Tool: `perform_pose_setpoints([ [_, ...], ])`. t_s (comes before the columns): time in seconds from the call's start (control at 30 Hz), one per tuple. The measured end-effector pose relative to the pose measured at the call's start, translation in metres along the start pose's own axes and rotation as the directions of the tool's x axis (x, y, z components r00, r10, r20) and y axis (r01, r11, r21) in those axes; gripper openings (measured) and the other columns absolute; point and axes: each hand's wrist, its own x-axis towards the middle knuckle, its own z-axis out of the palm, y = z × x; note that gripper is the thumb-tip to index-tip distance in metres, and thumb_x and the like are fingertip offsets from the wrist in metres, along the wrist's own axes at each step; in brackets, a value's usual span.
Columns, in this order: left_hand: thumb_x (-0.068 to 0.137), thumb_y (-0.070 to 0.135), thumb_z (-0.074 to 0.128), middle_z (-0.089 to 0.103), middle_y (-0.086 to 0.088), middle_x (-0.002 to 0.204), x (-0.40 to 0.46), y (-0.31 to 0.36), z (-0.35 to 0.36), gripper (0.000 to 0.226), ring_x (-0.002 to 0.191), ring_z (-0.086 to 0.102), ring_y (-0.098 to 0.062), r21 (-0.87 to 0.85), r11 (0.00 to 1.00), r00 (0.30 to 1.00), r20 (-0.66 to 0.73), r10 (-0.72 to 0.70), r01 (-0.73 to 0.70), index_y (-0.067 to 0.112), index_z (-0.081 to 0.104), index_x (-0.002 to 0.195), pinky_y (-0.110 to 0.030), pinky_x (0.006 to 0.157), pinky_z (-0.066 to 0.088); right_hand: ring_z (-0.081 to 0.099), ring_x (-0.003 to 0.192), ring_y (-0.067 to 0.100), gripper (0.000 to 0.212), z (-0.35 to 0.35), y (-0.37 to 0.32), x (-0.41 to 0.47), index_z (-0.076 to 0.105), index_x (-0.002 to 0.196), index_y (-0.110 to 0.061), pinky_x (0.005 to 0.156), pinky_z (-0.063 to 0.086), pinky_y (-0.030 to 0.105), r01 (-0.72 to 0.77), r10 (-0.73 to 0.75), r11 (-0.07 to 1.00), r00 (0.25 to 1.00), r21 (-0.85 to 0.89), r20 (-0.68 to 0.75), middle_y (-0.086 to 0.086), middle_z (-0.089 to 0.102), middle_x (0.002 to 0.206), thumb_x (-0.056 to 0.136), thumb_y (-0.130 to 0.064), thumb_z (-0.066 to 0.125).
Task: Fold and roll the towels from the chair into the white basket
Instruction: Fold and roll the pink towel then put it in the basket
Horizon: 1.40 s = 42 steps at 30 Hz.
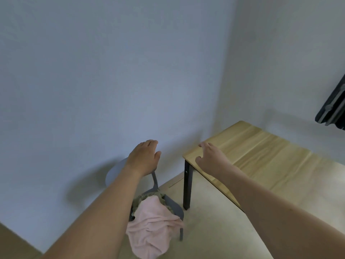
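A grey chair [173, 204] stands by the wall at the lower middle, its round backrest partly hidden behind my left arm. A pink towel [151, 223] is heaped on its seat and hangs over the front edge, with an olive-green towel [147, 197] under it. My left hand [144, 157] hovers empty above the chair's backrest, fingers loosely apart. My right hand [212, 157] reaches out empty over the near left corner of the wooden table [265, 154], fingers spread. No white basket shows in this view.
The light wooden table has black legs [187, 186] and fills the right side, standing in the room's corner. A dark object [334, 107] hangs at the right edge above the table. Pale floor lies between the chair and the table.
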Motion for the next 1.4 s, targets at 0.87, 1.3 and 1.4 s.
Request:
perform_pose_setpoints([
  [0.87, 0.092, 0.032, 0.048, 0.053, -0.002, 0.077, 0.108, -0.261, 0.283, 0.020, 0.067, 0.047, -0.018, -0.195, 0.938, 0.755, 0.648, -0.095, 0.286, 0.017, 0.051, 0.079, -0.029, 0.065, 0.037, 0.053, 0.116, 0.023, 0.040, 0.350, -0.029, 0.210, 0.044, 0.137, -0.011, 0.094, 0.046, 0.026, -0.270, 0.248, 0.962, 0.915, 0.028, 0.318, 0.009, 0.052, 0.132, 0.098, -0.014, 0.047],
  [1.3, 0.078, 0.051, 0.063, 0.063, 0.002, 0.095, 0.091, -0.324, 0.537, 0.030, 0.079, 0.056, -0.017, -0.167, 0.984, 0.869, 0.495, 0.024, 0.068, 0.027, 0.056, 0.094, -0.025, 0.059, 0.039, 0.047, 0.098, 0.026, 0.041, 0.638, 0.083, 0.265, 0.054, 0.124, -0.012, 0.077, 0.038, 0.032, -0.302, 0.344, 0.934, 0.905, -0.193, 0.250, 0.010, 0.056, 0.120, 0.096, -0.037, 0.038],
  [1.4, 0.076, 0.048, 0.068, 0.052, 0.006, 0.072, 0.086, -0.329, 0.544, 0.028, 0.062, 0.048, -0.013, -0.238, 0.968, 0.915, 0.404, 0.022, 0.082, 0.023, 0.057, 0.081, -0.026, 0.048, 0.031, 0.051, 0.103, 0.027, 0.030, 0.649, 0.088, 0.267, 0.057, 0.114, -0.016, 0.084, 0.043, 0.036, -0.293, 0.311, 0.946, 0.941, -0.138, 0.134, 0.007, 0.060, 0.111, 0.093, -0.032, 0.044],
])
